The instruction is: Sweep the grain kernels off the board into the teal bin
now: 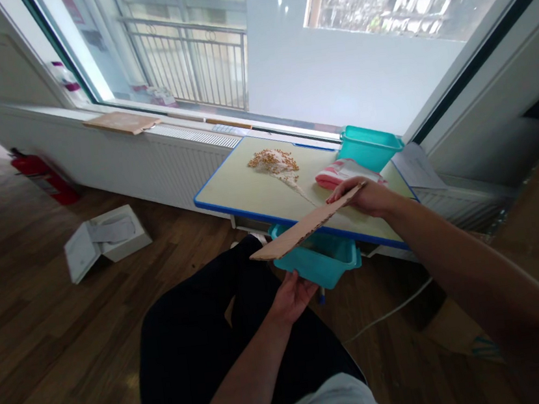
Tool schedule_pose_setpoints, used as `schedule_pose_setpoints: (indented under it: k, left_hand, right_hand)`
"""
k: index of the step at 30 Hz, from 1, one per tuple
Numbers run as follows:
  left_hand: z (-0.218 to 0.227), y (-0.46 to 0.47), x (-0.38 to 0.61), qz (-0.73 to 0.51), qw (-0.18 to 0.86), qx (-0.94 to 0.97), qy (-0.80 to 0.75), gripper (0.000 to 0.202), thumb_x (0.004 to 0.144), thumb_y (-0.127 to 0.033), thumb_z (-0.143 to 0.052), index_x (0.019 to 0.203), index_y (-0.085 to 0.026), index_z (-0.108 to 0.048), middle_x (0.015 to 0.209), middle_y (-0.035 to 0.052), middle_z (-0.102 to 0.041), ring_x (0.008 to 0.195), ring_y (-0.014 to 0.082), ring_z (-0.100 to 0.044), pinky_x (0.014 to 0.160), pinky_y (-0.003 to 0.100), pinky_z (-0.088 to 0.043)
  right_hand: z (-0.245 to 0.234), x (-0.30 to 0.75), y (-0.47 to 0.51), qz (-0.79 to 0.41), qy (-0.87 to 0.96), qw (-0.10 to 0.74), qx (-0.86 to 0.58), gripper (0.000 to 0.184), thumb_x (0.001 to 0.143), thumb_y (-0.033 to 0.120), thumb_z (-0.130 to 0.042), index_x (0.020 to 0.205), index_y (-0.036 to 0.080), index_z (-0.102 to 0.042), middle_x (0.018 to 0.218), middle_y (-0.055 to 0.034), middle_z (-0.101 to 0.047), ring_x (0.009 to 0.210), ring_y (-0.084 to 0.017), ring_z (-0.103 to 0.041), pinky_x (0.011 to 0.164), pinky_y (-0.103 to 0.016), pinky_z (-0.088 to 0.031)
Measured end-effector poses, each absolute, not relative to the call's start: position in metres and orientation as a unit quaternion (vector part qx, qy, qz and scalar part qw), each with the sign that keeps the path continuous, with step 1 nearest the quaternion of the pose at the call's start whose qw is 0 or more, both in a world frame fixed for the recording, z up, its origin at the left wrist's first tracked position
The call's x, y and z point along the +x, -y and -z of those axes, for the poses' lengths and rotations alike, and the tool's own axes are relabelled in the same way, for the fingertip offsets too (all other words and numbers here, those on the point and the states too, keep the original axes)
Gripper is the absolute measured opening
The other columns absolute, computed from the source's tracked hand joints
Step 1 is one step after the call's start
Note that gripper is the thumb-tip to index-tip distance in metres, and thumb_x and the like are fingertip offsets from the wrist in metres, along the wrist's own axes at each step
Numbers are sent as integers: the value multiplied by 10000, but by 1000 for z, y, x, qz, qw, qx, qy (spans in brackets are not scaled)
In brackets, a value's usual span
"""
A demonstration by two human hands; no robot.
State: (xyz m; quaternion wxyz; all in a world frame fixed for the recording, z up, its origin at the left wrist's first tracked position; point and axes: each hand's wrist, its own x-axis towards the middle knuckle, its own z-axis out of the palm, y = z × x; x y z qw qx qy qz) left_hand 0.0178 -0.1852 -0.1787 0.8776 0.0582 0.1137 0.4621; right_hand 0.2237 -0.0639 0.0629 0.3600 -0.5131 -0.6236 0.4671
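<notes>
My right hand [360, 196] grips one end of a flat strip of brown cardboard [303, 232], which slants down to the left across the table's near edge. Beneath the cardboard, my left hand [295, 296] holds a teal plastic bin [324, 267] by its near side, just below the tabletop. The cardboard hides part of the bin's opening, so its contents cannot be made out. On the pale table [228, 184] with a blue rim lies a heap of yellow kernels and white powder [274, 162], with a thin white trail running toward the cardboard.
A second teal bin [370, 144] stands at the table's back right, beside a folded pink and white cloth [344, 172]. An open white box [119, 237] and a red fire extinguisher [45, 177] are on the wooden floor. A radiator [171, 165] runs under the window.
</notes>
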Motion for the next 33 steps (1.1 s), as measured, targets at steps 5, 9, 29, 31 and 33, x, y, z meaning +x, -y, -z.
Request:
schedule_pose_setpoints:
  k: [5, 9, 29, 31, 33]
  left_hand:
    - [178, 184, 17, -460, 879, 65, -106, 346, 927, -279, -624, 1264, -268, -548, 1258, 53, -683, 1153, 212, -656, 1129, 466, -400]
    - [176, 184, 17, -461, 879, 51, -106, 309, 911, -264, -649, 1210, -231, -582, 1242, 63, -689, 1157, 208, -651, 1136, 455, -392]
    - [170, 184, 11, -478, 867, 61, -129, 389, 923, -276, -635, 1297, -256, -529, 1224, 56, -695, 1118, 215, -674, 1108, 469, -434]
    - [169, 183, 9, -485, 863, 58, -127, 371, 929, -264, -622, 1290, -254, -535, 1219, 55, -697, 1104, 217, -679, 1101, 475, -442]
    - [168, 183, 7, -489, 862, 55, -123, 377, 932, -258, -616, 1300, -247, -533, 1227, 61, -693, 1103, 221, -678, 1105, 489, -435]
  right_hand:
    - [-64, 227, 71, -472, 617, 369, -510, 155, 504, 254, -848, 565, 235, -706, 711, -41, -737, 676, -170, -663, 627, -283, -540]
    - [-66, 229, 78, -459, 613, 380, -518, 185, 484, 271, -868, 568, 235, -707, 720, -47, -741, 686, -181, -665, 632, -295, -540]
    - [-75, 231, 125, -395, 487, 624, -467, 272, 485, 173, -803, 673, 297, -650, 774, 31, -689, 870, -236, -679, 812, -421, -590]
    - [-75, 236, 147, -339, 459, 669, -476, 332, 478, 148, -782, 744, 317, -677, 849, 28, -717, 949, -256, -676, 829, -432, -592]
    - [-71, 243, 174, -271, 450, 686, -503, 326, 539, 184, -775, 816, 341, -702, 942, 17, -734, 1036, -279, -669, 889, -465, -580]
